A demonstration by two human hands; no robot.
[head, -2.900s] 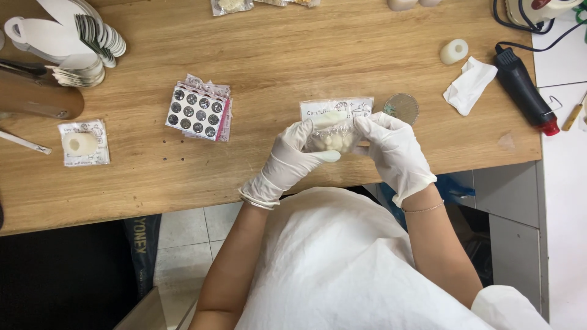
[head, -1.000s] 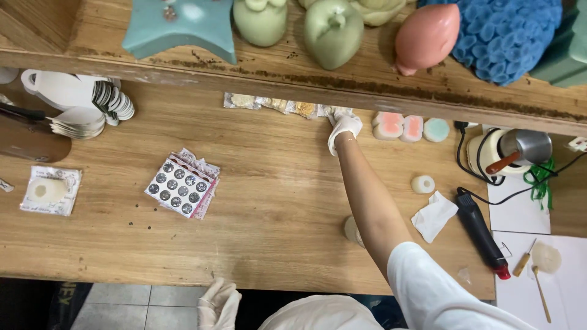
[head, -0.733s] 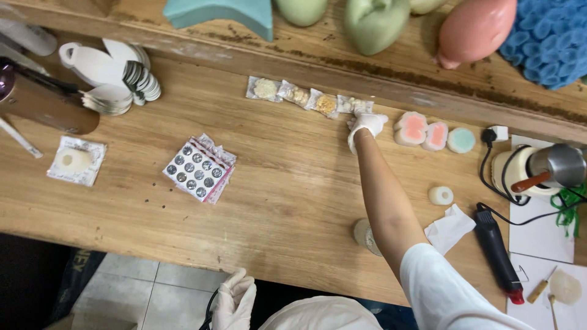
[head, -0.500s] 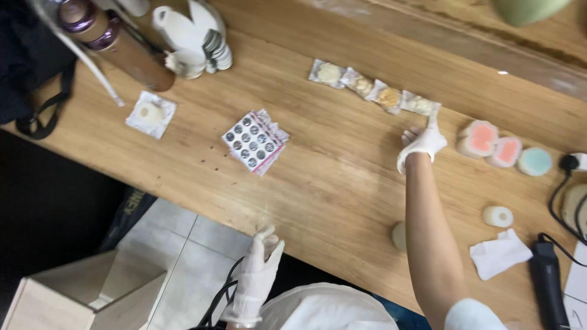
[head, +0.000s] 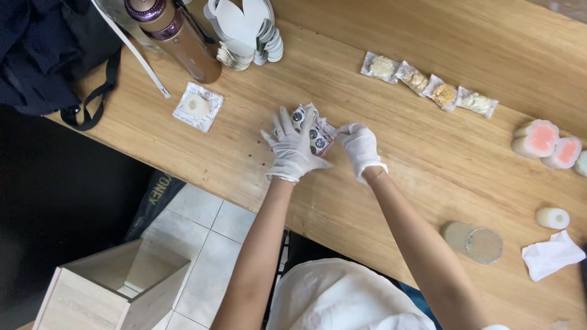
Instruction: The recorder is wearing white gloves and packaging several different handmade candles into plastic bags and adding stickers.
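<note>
Sticker sheets (head: 316,135), a small stack printed with dark round dots, lie near the middle of the wooden table (head: 391,165), toward its near edge. Gloved left hand (head: 295,150) lies spread flat on the stack. Gloved right hand (head: 361,148), just right of it, pinches the stack's right edge.

Long wooden worktop (head: 428,153) runs diagonally across view, pale grain, evenly lit. Below its edge, light tiled floor (head: 202,226) with grey grout. Open pale wooden box (head: 110,287) stands on the floor, lower left. Dark bag (head: 43,55) slumped over the worktop's left corner, strap hanging.
</note>
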